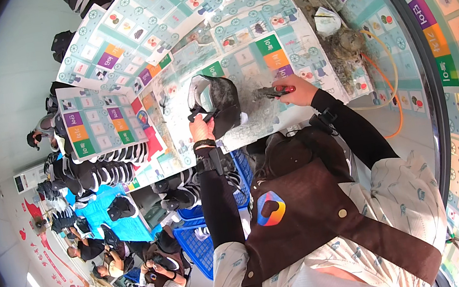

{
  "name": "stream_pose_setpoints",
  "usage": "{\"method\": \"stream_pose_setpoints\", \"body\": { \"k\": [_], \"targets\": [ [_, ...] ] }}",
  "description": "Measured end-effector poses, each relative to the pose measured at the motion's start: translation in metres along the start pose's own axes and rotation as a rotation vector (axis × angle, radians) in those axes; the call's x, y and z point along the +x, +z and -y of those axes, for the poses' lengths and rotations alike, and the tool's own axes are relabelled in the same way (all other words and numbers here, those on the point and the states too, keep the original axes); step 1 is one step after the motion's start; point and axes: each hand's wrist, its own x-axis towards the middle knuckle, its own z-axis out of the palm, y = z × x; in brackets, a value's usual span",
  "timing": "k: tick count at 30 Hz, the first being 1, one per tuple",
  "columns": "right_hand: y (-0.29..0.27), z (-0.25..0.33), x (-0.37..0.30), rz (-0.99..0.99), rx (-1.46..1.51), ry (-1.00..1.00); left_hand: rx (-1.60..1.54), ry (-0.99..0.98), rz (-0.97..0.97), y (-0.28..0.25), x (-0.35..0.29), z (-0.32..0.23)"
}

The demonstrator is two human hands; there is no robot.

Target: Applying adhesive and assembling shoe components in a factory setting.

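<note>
My left hand (202, 128) is closed on the lower left edge of a black cap (225, 104). The cap is held over the work table, and its pale lining shows through the opening. My right hand (297, 90) is closed round a small hand tool (280, 90) with red and dark parts. Its dark end points left toward the cap, with a gap between them; its exact kind is hard to make out. Beneath both hands lies the table top (262, 125), covered with printed sheets and smudged with dark dust or fluff.
Printed boards (134, 24) stand along the table's far left side. An orange hose (391, 83) hangs at the right. Blue plastic baskets (196, 248) and stacked caps (109, 172) are below and left. Several people (163, 278) work at the lower left.
</note>
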Motion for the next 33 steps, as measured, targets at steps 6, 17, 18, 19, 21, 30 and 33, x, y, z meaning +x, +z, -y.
{"method": "stream_pose_setpoints", "body": {
  "k": [6,17,18,19,21,30,33],
  "targets": [
    [-0.018,0.017,-0.009,-0.159,0.113,-0.024,0.208,0.081,0.257,-0.015,-0.012,-0.045],
    [-0.017,0.044,-0.041,-0.039,0.079,-0.113,0.375,0.141,0.507,-0.022,0.008,-0.068],
    [-0.018,0.046,-0.042,-0.084,0.118,-0.074,0.381,0.136,0.515,-0.018,0.008,-0.066],
    [-0.020,0.043,-0.043,-0.091,0.121,-0.067,0.373,0.115,0.511,-0.016,0.007,-0.063],
    [-0.021,0.042,-0.042,0.087,-0.059,-0.180,0.362,0.106,0.503,-0.021,0.008,-0.063],
    [-0.025,0.025,-0.038,0.065,-0.068,-0.126,0.308,0.082,0.451,-0.031,-0.001,-0.069],
    [-0.022,0.025,-0.039,0.010,-0.098,-0.153,0.307,0.099,0.453,-0.039,-0.007,-0.069]
  ]
}}
